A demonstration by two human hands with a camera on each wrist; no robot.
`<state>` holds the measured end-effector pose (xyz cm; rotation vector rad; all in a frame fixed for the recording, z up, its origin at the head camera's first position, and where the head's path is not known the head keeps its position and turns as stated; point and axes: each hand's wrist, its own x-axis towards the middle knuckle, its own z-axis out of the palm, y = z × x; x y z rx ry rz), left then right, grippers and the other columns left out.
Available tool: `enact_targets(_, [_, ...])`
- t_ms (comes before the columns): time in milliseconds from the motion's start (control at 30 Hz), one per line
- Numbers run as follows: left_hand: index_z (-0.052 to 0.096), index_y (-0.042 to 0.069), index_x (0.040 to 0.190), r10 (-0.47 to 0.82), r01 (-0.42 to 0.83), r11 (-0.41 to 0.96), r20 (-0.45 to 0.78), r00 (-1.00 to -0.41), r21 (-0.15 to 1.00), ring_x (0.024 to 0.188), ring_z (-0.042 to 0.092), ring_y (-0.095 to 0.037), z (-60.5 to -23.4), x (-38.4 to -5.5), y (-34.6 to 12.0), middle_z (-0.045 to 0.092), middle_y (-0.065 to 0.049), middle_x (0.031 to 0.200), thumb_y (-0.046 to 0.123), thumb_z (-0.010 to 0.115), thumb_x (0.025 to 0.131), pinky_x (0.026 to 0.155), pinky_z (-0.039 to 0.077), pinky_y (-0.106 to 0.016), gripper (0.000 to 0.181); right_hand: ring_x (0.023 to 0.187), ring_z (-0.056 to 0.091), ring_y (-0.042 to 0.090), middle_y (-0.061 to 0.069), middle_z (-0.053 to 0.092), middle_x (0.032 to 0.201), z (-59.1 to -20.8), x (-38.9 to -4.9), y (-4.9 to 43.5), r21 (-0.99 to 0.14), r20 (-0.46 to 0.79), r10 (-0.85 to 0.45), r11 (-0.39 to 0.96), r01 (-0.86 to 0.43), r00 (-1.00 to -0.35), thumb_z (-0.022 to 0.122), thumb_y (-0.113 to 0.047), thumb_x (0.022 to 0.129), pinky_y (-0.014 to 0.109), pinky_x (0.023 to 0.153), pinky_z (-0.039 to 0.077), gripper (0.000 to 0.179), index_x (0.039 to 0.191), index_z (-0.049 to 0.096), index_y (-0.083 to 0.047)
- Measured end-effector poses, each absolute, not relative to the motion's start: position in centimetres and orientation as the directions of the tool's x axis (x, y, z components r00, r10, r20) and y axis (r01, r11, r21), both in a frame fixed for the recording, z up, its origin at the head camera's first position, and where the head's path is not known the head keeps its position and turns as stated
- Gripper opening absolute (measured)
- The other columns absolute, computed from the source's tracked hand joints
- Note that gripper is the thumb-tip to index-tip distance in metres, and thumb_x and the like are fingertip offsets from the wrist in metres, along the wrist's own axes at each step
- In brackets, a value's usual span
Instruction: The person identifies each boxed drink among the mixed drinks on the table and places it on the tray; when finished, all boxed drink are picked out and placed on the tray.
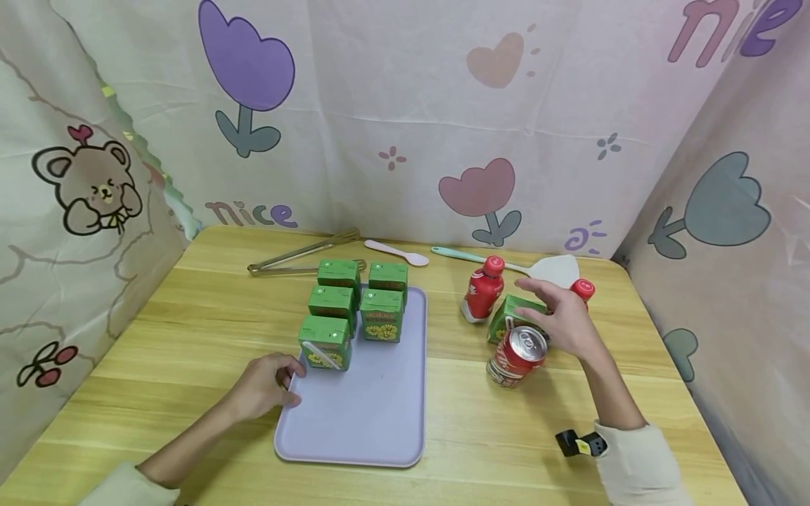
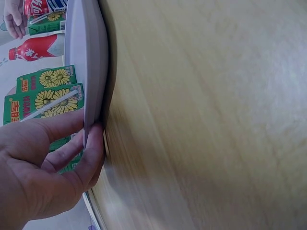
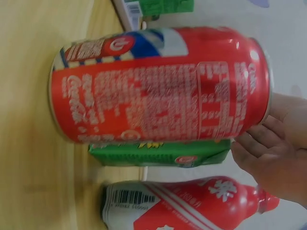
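My left hand (image 1: 266, 383) pinches the left rim of a lilac tray (image 1: 380, 429), thumb on one face and fingers on the other, as the left wrist view shows. Several green drink cartons (image 1: 382, 316) stand in two rows on the tray's far half; the nearest has a white straw on its front. My right hand (image 1: 566, 316) hovers with spread fingers over a lone green carton (image 3: 163, 153) on the table. A red soda can (image 3: 158, 86) stands just in front of that carton. Red bottles flank it, one on the left (image 1: 484, 289), another (image 1: 583, 289) partly hidden behind the hand.
Metal tongs (image 1: 304, 251), a pink spoon (image 1: 399, 253) and a spatula (image 1: 550, 270) with a white blade and mint handle lie along the table's back edge. A printed curtain (image 1: 380, 91) encloses the back and sides. Below the right sleeve hangs a black strap end (image 1: 577, 444).
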<state>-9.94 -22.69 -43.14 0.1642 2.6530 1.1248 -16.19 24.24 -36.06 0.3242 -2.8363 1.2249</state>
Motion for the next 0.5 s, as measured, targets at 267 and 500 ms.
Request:
enact_targets(267, [0.065, 0.001, 0.091, 0.201, 0.000, 0.695, -0.194, -0.960, 0.719, 0.074, 0.050, -0.017, -43.1, -9.9, -22.7, 0.056, -0.007, 0.082, -0.004, 0.080, 0.062, 0.057, 0.044, -0.020, 0.033, 0.119, 0.055, 0.037, 0.019, 0.061, 0.125, -36.7, -17.0, 24.5, -0.687, 0.074, -0.213, 0.697, -0.204, -0.974, 0.073, -0.015, 0.083, 0.053, 0.099, 0.043, 0.046, 0.125, 0.059, -0.003])
enact_targets(500, [0.065, 0.001, 0.092, 0.205, 0.002, 0.696, -0.196, -0.959, 0.718, 0.075, 0.050, -0.018, -43.1, -10.0, -22.7, 0.056, -0.007, 0.083, -0.004, 0.079, 0.063, 0.057, 0.044, -0.020, 0.033, 0.114, 0.058, 0.036, 0.019, 0.063, 0.121, -36.7, -17.3, 24.1, -0.656, 0.061, -0.209, 0.729, -0.197, -0.976, 0.073, -0.014, 0.082, 0.052, 0.094, 0.047, 0.041, 0.120, 0.062, -0.002])
